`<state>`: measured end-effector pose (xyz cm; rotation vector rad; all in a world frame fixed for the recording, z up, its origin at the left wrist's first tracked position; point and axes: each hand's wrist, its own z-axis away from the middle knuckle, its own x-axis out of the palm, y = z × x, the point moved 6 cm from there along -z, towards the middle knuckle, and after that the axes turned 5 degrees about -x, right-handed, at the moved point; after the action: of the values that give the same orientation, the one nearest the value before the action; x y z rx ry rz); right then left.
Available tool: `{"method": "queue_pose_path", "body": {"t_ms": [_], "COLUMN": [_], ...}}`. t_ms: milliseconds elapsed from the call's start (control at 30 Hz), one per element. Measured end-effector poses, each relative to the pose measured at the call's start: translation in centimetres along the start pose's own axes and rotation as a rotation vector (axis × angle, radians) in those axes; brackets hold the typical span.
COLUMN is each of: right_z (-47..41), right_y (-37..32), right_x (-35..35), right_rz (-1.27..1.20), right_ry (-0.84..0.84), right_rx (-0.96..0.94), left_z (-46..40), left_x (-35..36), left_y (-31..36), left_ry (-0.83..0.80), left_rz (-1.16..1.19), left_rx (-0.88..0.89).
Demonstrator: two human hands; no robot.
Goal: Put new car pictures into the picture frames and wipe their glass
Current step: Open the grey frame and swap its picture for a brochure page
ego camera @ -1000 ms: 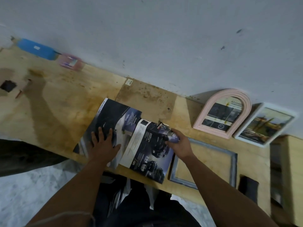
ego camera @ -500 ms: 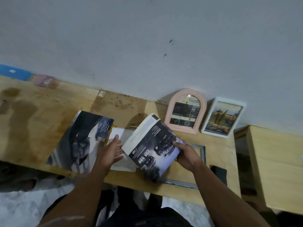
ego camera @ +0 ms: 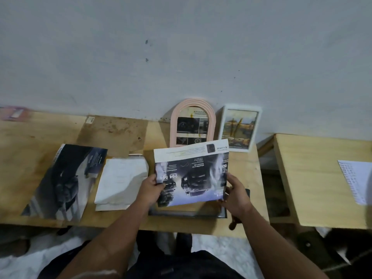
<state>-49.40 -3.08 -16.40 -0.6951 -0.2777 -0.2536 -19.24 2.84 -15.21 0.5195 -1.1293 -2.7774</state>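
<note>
A car picture [ego camera: 193, 174], a glossy page with dark cars and white text, is held up above a grey flat frame [ego camera: 187, 213] lying at the table's near edge. My left hand [ego camera: 151, 188] grips the page's left edge and my right hand [ego camera: 234, 195] grips its right edge. Most of the grey frame is hidden under the page. A pink arched frame [ego camera: 173, 121] and a white rectangular frame [ego camera: 239, 127] lean against the wall behind, each with a picture inside.
A dark car magazine [ego camera: 64, 182] lies at the left on the wooden table [ego camera: 30, 141], with white paper sheets [ego camera: 120, 182] beside it. A second wooden table [ego camera: 314, 178] with a printed sheet [ego camera: 356, 180] stands at the right, across a gap.
My left hand left the magazine and took the page's left edge. Both hands brought the page over the grey frame, facing me. The view swung right.
</note>
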Motion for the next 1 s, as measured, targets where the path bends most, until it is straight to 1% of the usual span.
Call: {"method": "queue_pose_path", "body": {"t_ms": [133,200,267,300,400,567,633,733,833,900,1000], "right_z": [-0.5,-0.5,-0.5,-0.5,-1.0,-1.0,-0.8,-0.8,-1.0,-1.2,-1.5], "right_y": [-0.1,-0.6,-0.8,-0.6,0.0,0.3,0.2,0.2,1.1,1.5,1.5], "right_x": [-4.4,-5.3,-5.6,-5.6,-5.5,-4.1,-3.4,-2.6,-2.2,-2.1,-2.3], "right_rz": [0.382,0.633,0.873,0.949,1.066,1.117,1.236,1.514,1.717,1.773,1.788], "right_ry": [0.168,0.225,0.241,0.231,0.233,0.233,0.221,0.194,0.123,0.097,0.086], "right_rx": [-0.081,-0.156,-0.195,-0.194,-0.212,-0.250,-0.274,-0.349,-0.339,-0.324,-0.311], "left_z": [-0.4,-0.3,0.1,0.2,0.2,0.2,0.1,0.1,0.3,0.6,0.6], "left_x": [0.1,0.2,0.4,0.5,0.6,0.6,0.5,0.6,0.9,0.8,0.6], "left_y": [-1.7,-2.5,-3.1,-3.4,-4.2,-4.6,-4.8,-4.8,-4.8,-4.7,-4.6], "left_ry": [0.064,0.113,0.149,0.159,0.187,0.192,0.184,0.141,0.073,0.059,0.042], "left_rz": [-0.224,-0.303,-0.352,-0.366,-0.404,-0.534,-0.580,-0.692,-0.756,-0.789,-0.847], "left_rx": [0.022,0.014,0.020,0.024,0.018,0.058,0.057,0.088,0.130,0.150,0.199]}}
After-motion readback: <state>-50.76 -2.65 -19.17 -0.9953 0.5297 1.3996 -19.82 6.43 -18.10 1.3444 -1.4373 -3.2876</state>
